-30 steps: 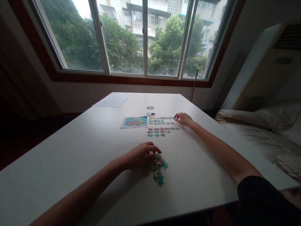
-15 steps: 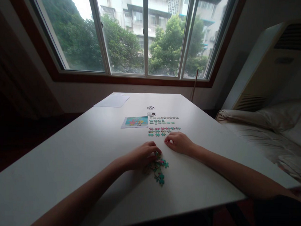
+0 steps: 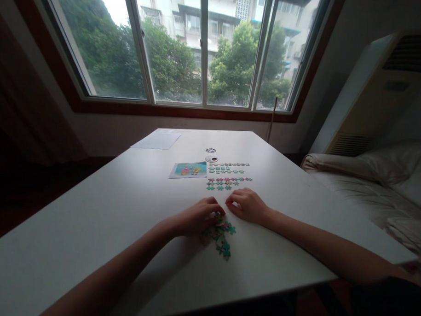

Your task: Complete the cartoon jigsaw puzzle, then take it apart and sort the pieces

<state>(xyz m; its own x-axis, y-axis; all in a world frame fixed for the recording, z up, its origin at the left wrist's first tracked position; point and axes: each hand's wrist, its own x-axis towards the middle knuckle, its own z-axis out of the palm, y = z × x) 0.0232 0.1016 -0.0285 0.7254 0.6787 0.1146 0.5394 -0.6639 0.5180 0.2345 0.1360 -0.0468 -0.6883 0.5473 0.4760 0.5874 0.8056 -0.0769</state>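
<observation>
My left hand (image 3: 202, 216) rests over the near end of a loose heap of jigsaw pieces (image 3: 223, 246), its fingers closed on a small greenish jigsaw piece (image 3: 218, 217). Just to its right, my right hand (image 3: 246, 205) is held low above the table with thumb and fingertips pressed together. Whether anything sits in that pinch is too small to see. Beyond the hands lie sorted rows of jigsaw pieces (image 3: 226, 180), teal and pink in the nearer rows, paler in the farther ones. A colourful cartoon picture sheet (image 3: 188, 170) lies left of the rows.
The white table (image 3: 101, 228) stretches toward a wide window. Two small round items (image 3: 211, 159) lie behind the rows, and white papers (image 3: 156, 140) at the far left corner. A pale sofa (image 3: 351, 181) and a tall air conditioner (image 3: 368, 89) stand at right.
My right hand has moved left and slightly nearer, away from the rows toward my left hand. My left hand stays at the heap, with the piece under its fingertips shifted slightly.
</observation>
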